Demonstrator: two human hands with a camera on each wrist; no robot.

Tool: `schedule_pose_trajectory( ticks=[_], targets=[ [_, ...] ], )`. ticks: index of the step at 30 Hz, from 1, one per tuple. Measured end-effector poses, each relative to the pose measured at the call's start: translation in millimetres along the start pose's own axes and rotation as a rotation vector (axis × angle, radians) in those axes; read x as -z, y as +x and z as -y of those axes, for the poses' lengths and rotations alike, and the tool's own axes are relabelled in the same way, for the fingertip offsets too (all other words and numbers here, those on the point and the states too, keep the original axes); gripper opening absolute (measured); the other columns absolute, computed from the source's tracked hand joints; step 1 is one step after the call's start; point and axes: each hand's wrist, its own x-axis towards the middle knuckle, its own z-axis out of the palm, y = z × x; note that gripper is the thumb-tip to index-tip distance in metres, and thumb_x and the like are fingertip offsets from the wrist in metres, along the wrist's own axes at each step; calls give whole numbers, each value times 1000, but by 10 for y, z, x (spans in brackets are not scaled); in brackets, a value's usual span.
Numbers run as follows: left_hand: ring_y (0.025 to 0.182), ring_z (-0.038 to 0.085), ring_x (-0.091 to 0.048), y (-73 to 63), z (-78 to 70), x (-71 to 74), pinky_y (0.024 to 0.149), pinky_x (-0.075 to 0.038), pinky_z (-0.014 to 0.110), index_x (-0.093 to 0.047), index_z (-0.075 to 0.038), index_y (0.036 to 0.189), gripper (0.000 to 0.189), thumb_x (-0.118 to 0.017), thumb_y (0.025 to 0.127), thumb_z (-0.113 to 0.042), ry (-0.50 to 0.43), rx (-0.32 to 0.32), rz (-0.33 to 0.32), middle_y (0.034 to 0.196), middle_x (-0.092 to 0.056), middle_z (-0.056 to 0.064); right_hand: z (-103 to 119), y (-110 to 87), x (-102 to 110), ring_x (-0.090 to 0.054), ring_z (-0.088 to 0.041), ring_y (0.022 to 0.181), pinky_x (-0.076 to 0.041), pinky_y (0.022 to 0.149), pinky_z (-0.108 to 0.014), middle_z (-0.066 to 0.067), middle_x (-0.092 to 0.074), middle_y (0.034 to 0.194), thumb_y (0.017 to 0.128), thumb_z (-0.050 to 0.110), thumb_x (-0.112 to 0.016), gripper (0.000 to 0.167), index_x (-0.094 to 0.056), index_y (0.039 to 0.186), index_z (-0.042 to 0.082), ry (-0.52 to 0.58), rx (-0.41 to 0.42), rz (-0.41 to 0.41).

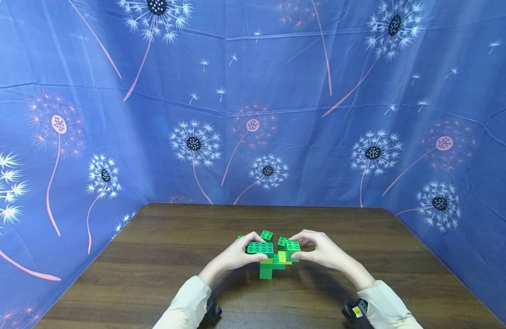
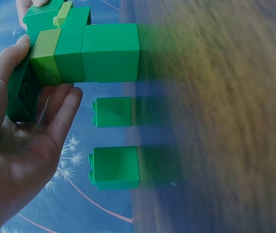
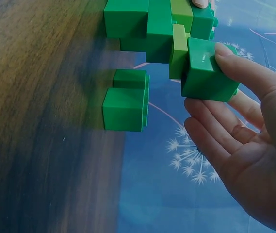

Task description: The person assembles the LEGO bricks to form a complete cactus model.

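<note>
cloth hangs behind wooden table; left hand, right hand grip green bricks.

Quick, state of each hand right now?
Left hand: closed, pinching a long green studded plastic brick.
Right hand: closed, pinching a shorter green studded plastic brick.

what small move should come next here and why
Probably the right hand should press the square green brick down onto the yellow-green plate, with the left hand steadying the long green brick: the square brick is pinched right over the plate, and whether it is fully seated is unclear.
</note>
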Motion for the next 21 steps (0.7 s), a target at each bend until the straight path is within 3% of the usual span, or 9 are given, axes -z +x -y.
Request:
schedule_pose_trajectory(
  ticks=[12, 21],
  targets=[
    [80, 5, -58, -9, -21, 4, 75, -47, 23, -54, -20, 106, 29, -70, 84, -30, 10, 2, 3, 95, -63, -5, 1, 5, 5, -63, -10, 84, -53, 80, -33, -3, -66, 92, 77, 24, -77, 41, -64, 112, 6, 19, -72, 26],
    [80, 6, -57, -8, -21, -2, 75, -46, 24, -54, -21, 106, 29, -70, 84, -31, 10, 8, 1, 96, -62, -6, -34, 7, -6, -62, -5, 83, -53, 79, -28, 0, -66, 91, 77, 26, -77, 40, -65, 110, 8, 11, -59, 28]
  ],
)
